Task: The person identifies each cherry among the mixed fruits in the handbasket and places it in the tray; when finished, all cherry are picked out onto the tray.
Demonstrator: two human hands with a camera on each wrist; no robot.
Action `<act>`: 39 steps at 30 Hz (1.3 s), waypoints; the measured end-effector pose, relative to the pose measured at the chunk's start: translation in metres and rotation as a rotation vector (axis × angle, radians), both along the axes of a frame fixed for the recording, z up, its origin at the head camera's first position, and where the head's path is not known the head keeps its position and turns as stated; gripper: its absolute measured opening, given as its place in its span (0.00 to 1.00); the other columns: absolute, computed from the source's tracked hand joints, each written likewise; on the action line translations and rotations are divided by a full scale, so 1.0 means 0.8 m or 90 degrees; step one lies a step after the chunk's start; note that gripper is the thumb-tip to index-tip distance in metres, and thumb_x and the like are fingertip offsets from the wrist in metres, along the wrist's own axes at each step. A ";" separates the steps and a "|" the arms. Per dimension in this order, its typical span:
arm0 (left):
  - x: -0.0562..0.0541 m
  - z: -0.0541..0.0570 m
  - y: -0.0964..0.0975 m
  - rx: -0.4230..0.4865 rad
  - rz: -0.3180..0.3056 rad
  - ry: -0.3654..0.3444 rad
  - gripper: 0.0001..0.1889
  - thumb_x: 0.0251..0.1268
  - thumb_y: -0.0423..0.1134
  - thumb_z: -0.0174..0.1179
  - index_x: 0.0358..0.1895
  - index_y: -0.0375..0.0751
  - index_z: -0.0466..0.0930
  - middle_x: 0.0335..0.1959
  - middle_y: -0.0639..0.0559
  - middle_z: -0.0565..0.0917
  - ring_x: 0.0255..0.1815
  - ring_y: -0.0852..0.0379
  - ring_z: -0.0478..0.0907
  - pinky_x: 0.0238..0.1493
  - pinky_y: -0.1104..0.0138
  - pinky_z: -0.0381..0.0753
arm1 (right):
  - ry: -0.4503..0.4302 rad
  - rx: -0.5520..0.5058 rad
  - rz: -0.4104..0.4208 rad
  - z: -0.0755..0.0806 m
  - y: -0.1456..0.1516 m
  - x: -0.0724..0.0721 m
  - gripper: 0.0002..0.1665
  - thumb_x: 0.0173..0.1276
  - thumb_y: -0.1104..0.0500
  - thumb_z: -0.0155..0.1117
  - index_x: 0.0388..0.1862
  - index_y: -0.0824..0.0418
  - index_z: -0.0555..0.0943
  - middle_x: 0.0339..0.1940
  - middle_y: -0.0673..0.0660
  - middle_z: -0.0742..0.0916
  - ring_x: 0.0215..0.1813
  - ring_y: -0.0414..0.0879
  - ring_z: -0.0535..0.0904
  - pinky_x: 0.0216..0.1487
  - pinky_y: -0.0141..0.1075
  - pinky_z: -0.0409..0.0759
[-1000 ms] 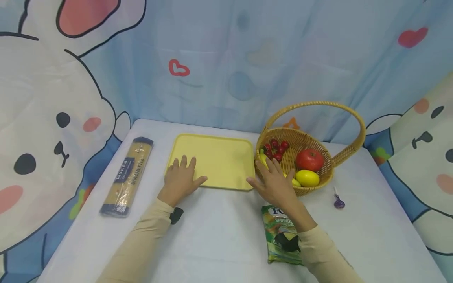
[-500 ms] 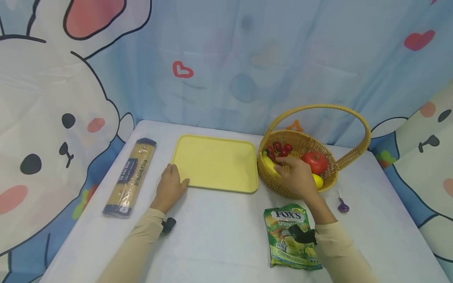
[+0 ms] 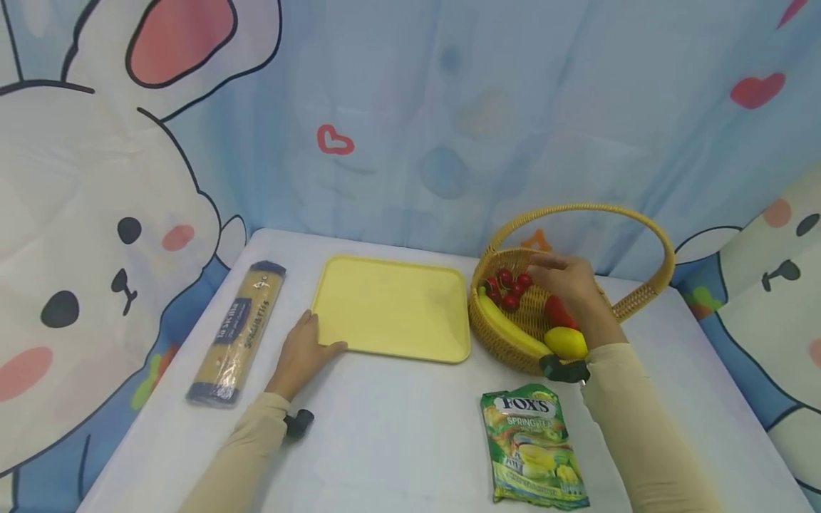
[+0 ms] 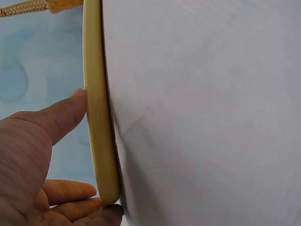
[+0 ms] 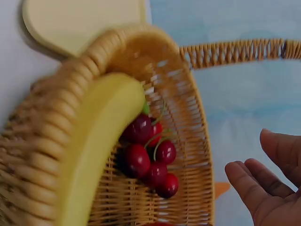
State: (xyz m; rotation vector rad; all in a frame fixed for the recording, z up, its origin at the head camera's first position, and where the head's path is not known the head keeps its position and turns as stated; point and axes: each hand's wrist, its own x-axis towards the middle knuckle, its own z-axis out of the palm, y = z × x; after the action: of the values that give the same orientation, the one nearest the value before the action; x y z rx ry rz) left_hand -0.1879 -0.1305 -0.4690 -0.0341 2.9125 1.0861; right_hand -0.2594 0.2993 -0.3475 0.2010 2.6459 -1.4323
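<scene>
My left hand (image 3: 301, 354) rests at the near left corner of the yellow tray (image 3: 393, 308). In the left wrist view its thumb touches the edge of the tray (image 4: 98, 108), and the fingers lie at the corner, fairly straight. Over the wicker basket (image 3: 497, 342) hovers my right hand (image 3: 574, 288), fingers loosely bent and holding nothing in the right wrist view. Inside the basket are a banana (image 3: 513, 328), a bunch of cherries (image 3: 509, 288), a yellow lemon-like fruit (image 3: 566, 343) and a red tomato (image 3: 558, 312), partly hidden by the right hand.
A green FOX'S candy bag (image 3: 535, 449) lies in front of the basket. The spaghetti packet (image 3: 239, 333) is left of the tray. The basket's tall handle (image 3: 590, 208) arches behind the right hand. A patterned curtain (image 3: 398, 128) hangs behind the table.
My right hand has moved from the basket's near side, over the banana, to its far right part. My left hand has shifted left and down from above the tray to its corner.
</scene>
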 end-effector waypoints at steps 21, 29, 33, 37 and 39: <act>0.000 -0.006 0.001 0.012 0.038 -0.002 0.49 0.55 0.50 0.74 0.70 0.19 0.59 0.75 0.26 0.57 0.75 0.30 0.59 0.76 0.46 0.60 | -0.078 -0.029 -0.129 -0.053 0.033 -0.082 0.29 0.75 0.55 0.59 0.71 0.64 0.71 0.73 0.65 0.72 0.75 0.59 0.65 0.76 0.54 0.64; 0.000 -0.009 0.001 0.013 0.039 -0.002 0.49 0.55 0.50 0.73 0.71 0.19 0.59 0.75 0.26 0.57 0.75 0.30 0.58 0.76 0.46 0.59 | -0.121 -0.064 -0.126 -0.070 0.025 -0.095 0.31 0.75 0.56 0.57 0.74 0.63 0.67 0.75 0.61 0.70 0.76 0.56 0.63 0.74 0.49 0.68; 0.002 -0.009 0.001 0.013 0.041 0.003 0.49 0.55 0.50 0.73 0.70 0.19 0.59 0.75 0.26 0.58 0.74 0.30 0.59 0.75 0.45 0.60 | -0.137 -0.089 -0.131 -0.075 0.020 -0.097 0.32 0.74 0.59 0.59 0.74 0.64 0.67 0.64 0.54 0.82 0.73 0.52 0.69 0.73 0.49 0.70; 0.002 -0.009 0.001 0.007 0.042 0.011 0.49 0.55 0.50 0.73 0.70 0.19 0.60 0.75 0.26 0.59 0.73 0.30 0.61 0.75 0.45 0.62 | -0.135 -0.082 -0.140 -0.080 0.017 -0.100 0.32 0.69 0.62 0.65 0.70 0.65 0.72 0.33 0.37 0.87 0.48 0.40 0.81 0.69 0.45 0.75; 0.001 -0.009 0.000 0.007 0.042 0.015 0.48 0.55 0.49 0.73 0.70 0.19 0.60 0.74 0.26 0.59 0.73 0.30 0.61 0.74 0.45 0.63 | -0.129 -0.061 -0.142 -0.082 0.017 -0.103 0.31 0.67 0.61 0.67 0.68 0.65 0.74 0.26 0.35 0.85 0.41 0.34 0.78 0.68 0.46 0.75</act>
State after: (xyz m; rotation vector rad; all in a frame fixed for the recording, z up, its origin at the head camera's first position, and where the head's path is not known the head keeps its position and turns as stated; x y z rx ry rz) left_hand -0.1870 -0.1301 -0.4761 -0.1199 2.9460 1.1194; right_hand -0.3416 0.3127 -0.4131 0.6129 2.4483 -1.5065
